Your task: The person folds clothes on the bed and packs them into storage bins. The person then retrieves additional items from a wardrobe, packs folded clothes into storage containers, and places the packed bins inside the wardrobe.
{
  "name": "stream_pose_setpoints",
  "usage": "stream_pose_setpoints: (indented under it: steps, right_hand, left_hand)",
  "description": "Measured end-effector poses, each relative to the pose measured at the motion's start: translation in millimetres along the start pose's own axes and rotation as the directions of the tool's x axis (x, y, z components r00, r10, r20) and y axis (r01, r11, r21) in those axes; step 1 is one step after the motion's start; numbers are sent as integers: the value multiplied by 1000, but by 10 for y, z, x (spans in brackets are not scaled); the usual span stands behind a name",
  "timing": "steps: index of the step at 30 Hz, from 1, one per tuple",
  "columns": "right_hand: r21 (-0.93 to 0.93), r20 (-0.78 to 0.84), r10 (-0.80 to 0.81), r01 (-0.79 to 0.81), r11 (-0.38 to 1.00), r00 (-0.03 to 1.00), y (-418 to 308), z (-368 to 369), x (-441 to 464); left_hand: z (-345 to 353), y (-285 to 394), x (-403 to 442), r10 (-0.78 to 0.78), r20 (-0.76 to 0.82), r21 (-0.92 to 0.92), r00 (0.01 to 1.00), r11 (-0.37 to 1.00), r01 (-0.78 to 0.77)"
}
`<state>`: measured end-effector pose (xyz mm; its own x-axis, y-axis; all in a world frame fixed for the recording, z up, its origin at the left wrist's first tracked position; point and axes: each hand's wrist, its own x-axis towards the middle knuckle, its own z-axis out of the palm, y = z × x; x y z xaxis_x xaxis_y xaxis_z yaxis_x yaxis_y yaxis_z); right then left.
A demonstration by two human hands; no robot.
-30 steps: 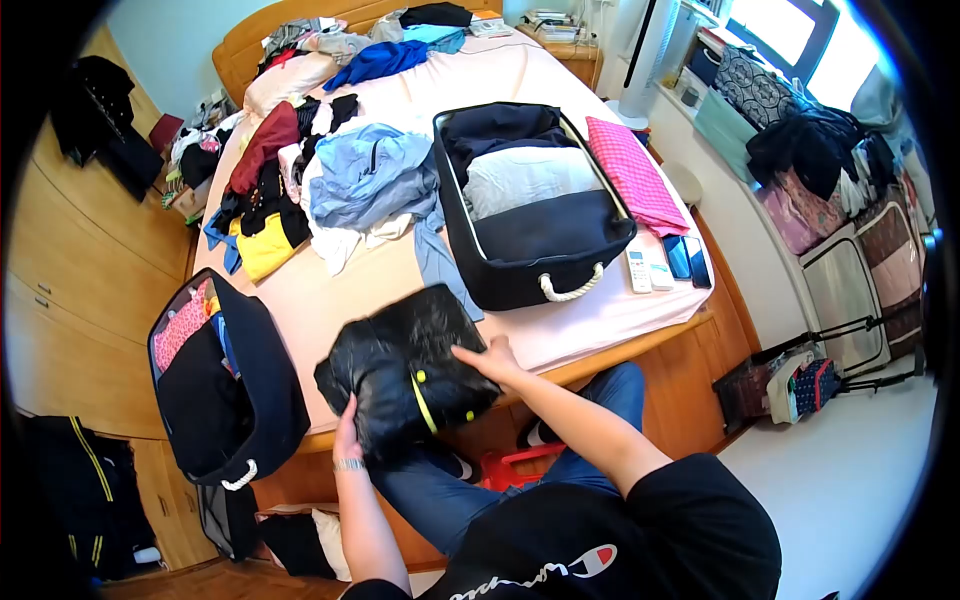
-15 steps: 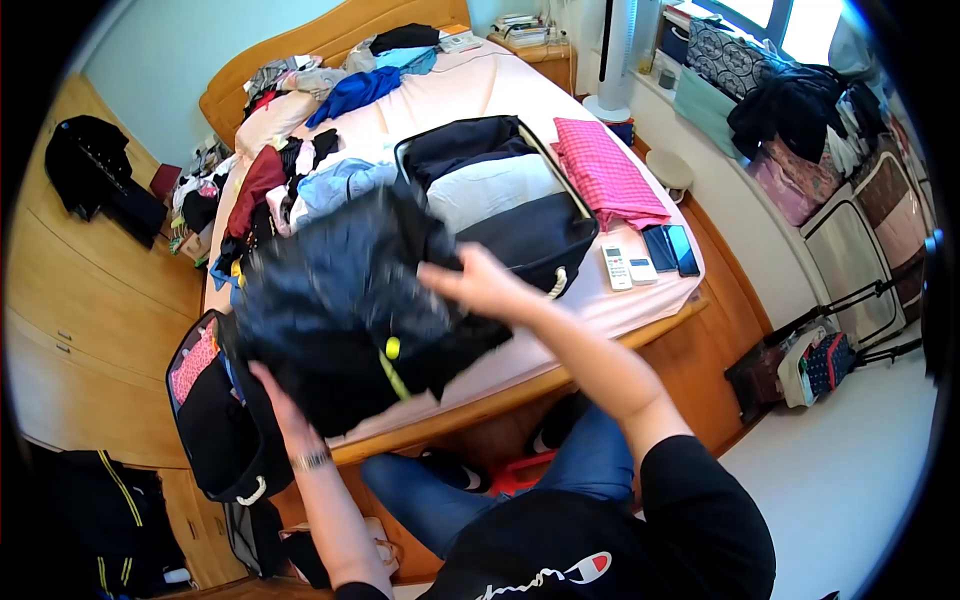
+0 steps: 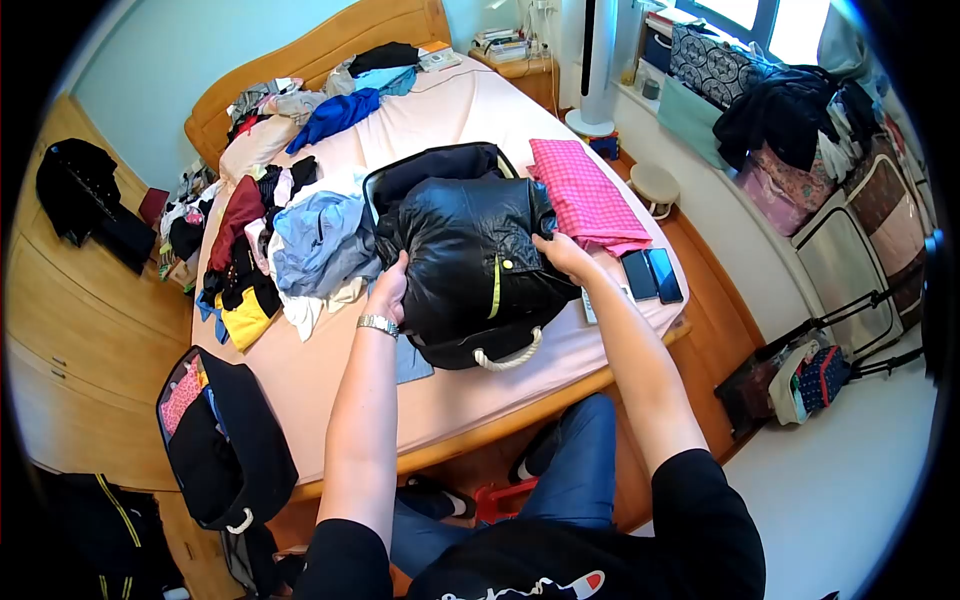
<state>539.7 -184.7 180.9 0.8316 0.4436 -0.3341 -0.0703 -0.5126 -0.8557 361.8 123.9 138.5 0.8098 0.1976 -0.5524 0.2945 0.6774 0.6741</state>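
Observation:
A shiny black jacket (image 3: 460, 255) with a yellow-green strip and snap, folded into a bundle, lies over the dark fabric storage bin (image 3: 455, 352) on the bed. My left hand (image 3: 390, 290), wearing a metal watch, grips the jacket's left side. On its right edge my right hand (image 3: 563, 257) is closed, with the thumb on top. A white rope handle (image 3: 508, 355) hangs from the bin's front. Dark clothing (image 3: 440, 170) shows at the bin's back; the jacket hides the rest of its contents. Light blue clothes (image 3: 322, 240) lie just left of the bin.
A pink checked cloth (image 3: 585, 190), two phones (image 3: 662, 275) and a partly covered remote (image 3: 592, 305) lie right of the bin. Another dark storage bin (image 3: 250, 430) stands by the bed's left corner. Mixed clothes (image 3: 245, 225) cover the bed's left side.
Both hands have brought the black jacket rightward from the bed's left front onto the bin, covering the white and dark clothes in it. My left hand has moved right and up.

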Motion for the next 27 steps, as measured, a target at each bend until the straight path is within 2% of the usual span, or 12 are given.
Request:
stream_pose_setpoints:
  steps: [3,7,9,13,15,17,19,21,22,23,25,27]
  right_hand:
    - [105,14,-227,224,969,974,110,33,275]
    - [-351,-272,-249,145,925,930,-105,279,92]
    - [-462,-230,-304,171,870,924,-63,292,179]
    - [-604,-145,-252,116,788,957,153,319,478]
    - [-684,-144,-273,104,722,951,344,463,687]
    - [-739,-85,-389,204,642,917,467,487,937]
    - [-735,-68,-468,273,621,881,467,462,834]
    - [-694,-153,-494,263,670,856,333,392,639]
    - [-636,-158,-309,143,758,938,-125,243,155]
    - [-672,-178,-418,200,713,891,-338,124,-53]
    - [-745,-200,-616,290,601,762,-570,20,-153]
    - [-695,-177,-884,580,424,433,-623,93,132]
  left_hand:
    - [-240,83,198,83,-218,213,972,976,-35]
    - [-125,-121,113,547,-492,761,677,649,29]
    - [-7,-163,79,586,-418,895,694,395,206]
    - [202,-245,-20,595,-338,931,729,323,169]
    - [355,-349,-81,731,-409,909,546,377,177]
    - [457,-374,-214,863,-366,884,347,440,-162]
    - [646,-246,-511,975,179,977,-130,-192,-95]
    - [776,152,-678,872,451,850,191,-355,-388]
    - [954,299,-743,804,513,854,301,-443,-273]
    - [1072,430,-740,725,550,829,416,-536,-161]
    - [1063,547,-558,559,385,852,734,-520,-52]
    - [862,499,-272,468,244,935,850,-346,-78]
